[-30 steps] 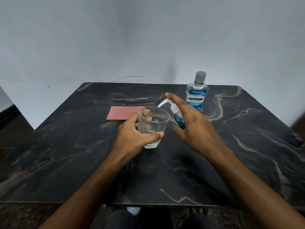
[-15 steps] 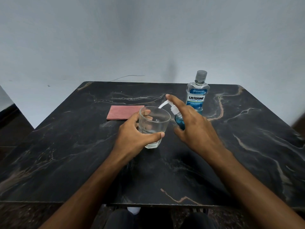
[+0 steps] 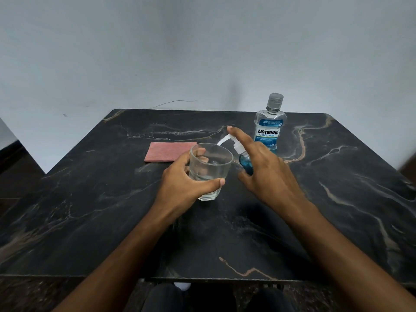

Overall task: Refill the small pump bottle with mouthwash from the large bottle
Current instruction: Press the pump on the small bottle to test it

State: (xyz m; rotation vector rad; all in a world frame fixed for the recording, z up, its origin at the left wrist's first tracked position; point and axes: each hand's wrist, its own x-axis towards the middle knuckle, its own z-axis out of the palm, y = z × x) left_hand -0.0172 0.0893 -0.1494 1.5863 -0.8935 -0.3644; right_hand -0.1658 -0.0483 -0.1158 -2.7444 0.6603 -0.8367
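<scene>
Centrally on the dark marble table point(image 3: 90, 221): left hand point(image 3: 182, 188) wrapped round a clear glass point(image 3: 210, 170), thumb across the near side and fingers curled behind, a little clear liquid at the bottom. Just right of it, right hand point(image 3: 267, 174) around the small pump bottle point(image 3: 245, 164) of blue liquid, index finger stretched onto the white pump head point(image 3: 231, 140), nozzle aimed over the glass rim, thumb against the bottle's near side, other fingers hidden behind. Farther back, large mouthwash bottle point(image 3: 269, 129) upright and capped beside the right hand, pink cloth point(image 3: 168, 151) flat behind the left.
</scene>
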